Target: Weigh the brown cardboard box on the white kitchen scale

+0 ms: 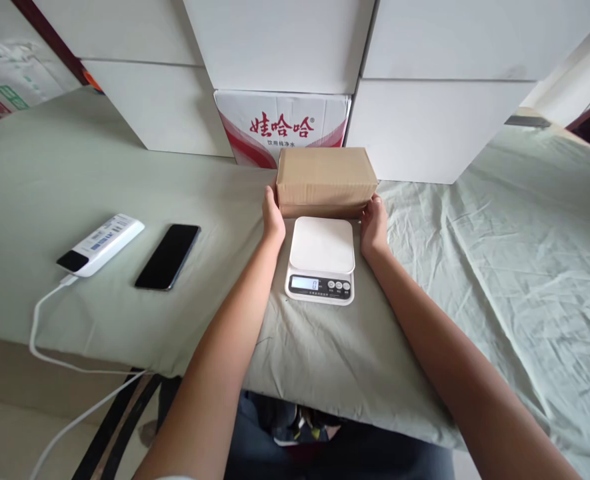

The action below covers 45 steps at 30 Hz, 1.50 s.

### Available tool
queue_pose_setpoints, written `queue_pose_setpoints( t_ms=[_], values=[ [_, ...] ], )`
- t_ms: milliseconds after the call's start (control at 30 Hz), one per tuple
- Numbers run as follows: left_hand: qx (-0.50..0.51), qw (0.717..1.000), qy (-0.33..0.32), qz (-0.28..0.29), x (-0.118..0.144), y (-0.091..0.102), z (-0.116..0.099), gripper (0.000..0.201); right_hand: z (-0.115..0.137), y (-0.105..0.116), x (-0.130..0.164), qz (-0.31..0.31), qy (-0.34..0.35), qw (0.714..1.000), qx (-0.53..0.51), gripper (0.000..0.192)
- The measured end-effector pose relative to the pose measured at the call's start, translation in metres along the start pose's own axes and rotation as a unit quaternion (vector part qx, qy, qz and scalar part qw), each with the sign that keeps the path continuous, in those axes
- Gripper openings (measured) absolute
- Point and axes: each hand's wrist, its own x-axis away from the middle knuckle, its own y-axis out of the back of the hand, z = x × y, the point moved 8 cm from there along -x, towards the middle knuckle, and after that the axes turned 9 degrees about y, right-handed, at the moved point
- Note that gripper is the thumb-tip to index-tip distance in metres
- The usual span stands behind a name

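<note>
Your tabletop [49, 173] is covered by a pale green cloth [499, 267], smooth on the left and creased on the right. On it, just ahead of you, sits a white kitchen scale [321, 259] whose display reads 0. Right behind it stands a brown cardboard box [326, 175]. To your left lie a black phone [168, 256] and, beside it, a white power bank [101, 244] with a white cable [37, 333] trailing over the edge. White boxes [425, 127] and a red-printed carton [281, 125] line the back.
</note>
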Motion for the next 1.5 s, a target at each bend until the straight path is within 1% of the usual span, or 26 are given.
queue_pose_setpoints(
  t_ms=[133, 333, 400, 500, 567, 600, 667, 733, 767, 833, 900, 967, 1067, 1133, 1267, 1333, 1433, 1467, 1500],
  values=[
    [-0.023, 0.999, -0.001, 0.028, 0.000, -0.003, 0.000, 0.063, 0.000, 0.001, -0.002, 0.008, 0.018, 1.000, 0.011, 0.063],
    [0.015, 0.999, 0.032, 0.011, 0.011, -0.009, -0.005, 0.049, 0.002, -0.001, 0.000, 0.017, 0.018, 0.999, 0.023, 0.063],
    [0.021, 0.999, 0.045, 0.009, 0.013, -0.011, -0.003, 0.048, 0.006, -0.002, 0.002, 0.028, 0.033, 0.999, 0.032, 0.063],
    [0.029, 0.996, 0.079, 0.010, 0.015, -0.013, 0.004, 0.049, 0.013, -0.002, 0.005, 0.037, 0.056, 0.996, 0.057, 0.060],
    [0.037, 0.995, 0.095, 0.012, 0.015, -0.013, 0.007, 0.049, 0.022, -0.003, 0.007, 0.036, 0.070, 0.994, 0.080, 0.059],
    [0.039, 0.995, 0.090, 0.017, 0.016, -0.014, 0.004, 0.047, 0.029, -0.005, 0.009, 0.035, 0.075, 0.992, 0.092, 0.059],
    [0.031, 0.998, 0.047, 0.037, 0.016, -0.016, -0.012, 0.041, 0.046, -0.010, 0.012, 0.037, 0.082, 0.989, 0.114, 0.060],
    [0.020, 0.999, -0.002, 0.049, 0.017, -0.016, -0.035, 0.035, 0.070, -0.014, 0.016, 0.036, 0.095, 0.987, 0.125, 0.063],
    [0.015, 0.999, -0.017, 0.043, 0.017, -0.014, -0.047, 0.032, 0.083, -0.015, 0.020, 0.035, 0.107, 0.985, 0.129, 0.065],
    [0.007, 0.999, -0.038, 0.008, 0.019, -0.008, -0.068, 0.027, 0.107, -0.014, 0.030, 0.039, 0.131, 0.980, 0.146, 0.069],
    [-0.007, 0.998, -0.068, -0.016, 0.024, -0.005, -0.087, 0.033, 0.119, -0.007, 0.046, 0.060, 0.146, 0.972, 0.173, 0.071],
    [-0.028, 0.996, -0.089, -0.004, 0.031, -0.008, -0.097, 0.044, 0.120, 0.007, 0.064, 0.061, 0.151, 0.968, 0.192, 0.066],
    [-0.058, 0.993, -0.094, 0.033, 0.040, -0.016, -0.098, 0.053, 0.111, 0.033, 0.090, 0.022, 0.159, 0.967, 0.196, 0.058],
    [-0.066, 0.992, -0.101, 0.034, 0.044, -0.016, -0.096, 0.056, 0.105, 0.039, 0.101, 0.016, 0.167, 0.965, 0.203, 0.057],
    [-0.079, 0.988, -0.132, 0.011, 0.045, -0.014, -0.095, 0.062, 0.107, 0.031, 0.108, 0.035, 0.187, 0.959, 0.213, 0.062],
    [-0.085, 0.987, -0.133, 0.005, 0.041, -0.013, -0.092, 0.063, 0.111, 0.026, 0.108, 0.043, 0.193, 0.956, 0.217, 0.065],
    [-0.079, 0.991, -0.105, -0.017, 0.033, -0.004, -0.082, 0.061, 0.114, 0.023, 0.107, 0.055, 0.190, 0.954, 0.228, 0.065],
    [-0.078, 0.993, -0.091, -0.012, 0.031, -0.002, -0.079, 0.060, 0.113, 0.022, 0.106, 0.061, 0.187, 0.954, 0.228, 0.064],
    [-0.081, 0.994, -0.077, 0.005, 0.030, -0.003, -0.075, 0.060, 0.113, 0.022, 0.106, 0.066, 0.186, 0.954, 0.226, 0.063]
  ],
)
